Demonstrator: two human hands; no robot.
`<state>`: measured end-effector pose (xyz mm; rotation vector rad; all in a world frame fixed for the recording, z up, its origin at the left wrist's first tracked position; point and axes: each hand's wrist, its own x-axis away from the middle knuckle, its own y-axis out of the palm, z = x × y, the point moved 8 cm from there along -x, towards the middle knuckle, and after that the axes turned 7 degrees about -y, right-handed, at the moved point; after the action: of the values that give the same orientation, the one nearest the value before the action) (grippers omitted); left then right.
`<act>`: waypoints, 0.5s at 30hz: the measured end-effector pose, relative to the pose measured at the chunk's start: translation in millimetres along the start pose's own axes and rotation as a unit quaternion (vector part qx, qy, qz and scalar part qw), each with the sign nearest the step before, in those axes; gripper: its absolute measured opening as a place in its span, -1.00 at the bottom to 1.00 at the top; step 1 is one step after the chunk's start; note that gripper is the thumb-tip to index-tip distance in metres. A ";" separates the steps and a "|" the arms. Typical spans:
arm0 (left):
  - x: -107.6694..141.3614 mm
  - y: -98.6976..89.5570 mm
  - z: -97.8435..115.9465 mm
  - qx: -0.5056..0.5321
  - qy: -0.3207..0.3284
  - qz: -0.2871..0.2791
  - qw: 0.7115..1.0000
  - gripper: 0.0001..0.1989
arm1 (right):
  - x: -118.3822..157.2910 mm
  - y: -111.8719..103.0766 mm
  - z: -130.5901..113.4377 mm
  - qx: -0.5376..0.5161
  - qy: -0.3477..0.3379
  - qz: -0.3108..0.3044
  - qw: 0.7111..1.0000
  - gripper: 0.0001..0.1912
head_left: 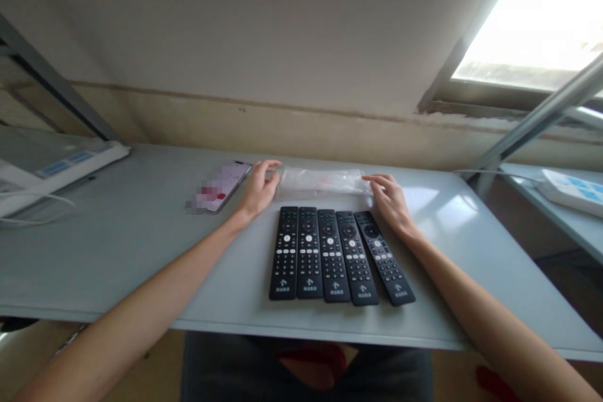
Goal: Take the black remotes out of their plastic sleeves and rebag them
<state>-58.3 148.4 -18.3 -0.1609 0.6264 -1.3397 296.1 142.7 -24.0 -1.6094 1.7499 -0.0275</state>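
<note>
Toward the back of the table, a clear plastic bag (325, 182), or a flat stack of them, lies lengthwise between my hands. My left hand (260, 188) is at its left end, with fingers apart and slightly curved. At the right end, my right hand (389, 200) has its fingers stretched out, the tips touching the plastic. Neither hand grips anything that I can see. Nearer to me, several black remote controls (333, 257) lie side by side, buttons up. The rightmost remote control (385, 257) slants away from the others at its lower end.
A phone (230, 183) with a lit screen, partly blurred, lies left of my left hand. White power strips (85, 160) with cables rest at the far left and on another table at right. Metal frame bars (527, 125) rise at both sides, with a wall behind.
</note>
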 end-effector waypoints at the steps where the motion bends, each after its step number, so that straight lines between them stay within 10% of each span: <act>1: 1.3 0.3 2.1 -0.006 0.003 0.001 1.000 -0.71 | 0.5 -0.4 -2.1 0.008 0.002 0.002 1.000 -0.60; 10: 11.3 -13.4 49.6 -0.059 0.142 0.107 0.982 -0.74 | 0.8 -3.5 -5.5 0.023 0.011 0.016 1.000 -0.73; 15: 80.6 -45.9 137.4 -0.044 0.330 0.165 0.928 -0.71 | 7.6 -44.6 -84.3 0.007 -0.091 0.175 0.980 -0.71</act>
<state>-20.1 28.5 89.6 0.3317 1.2233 -1.0228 290.5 88.4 54.6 -1.2307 1.8568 0.2663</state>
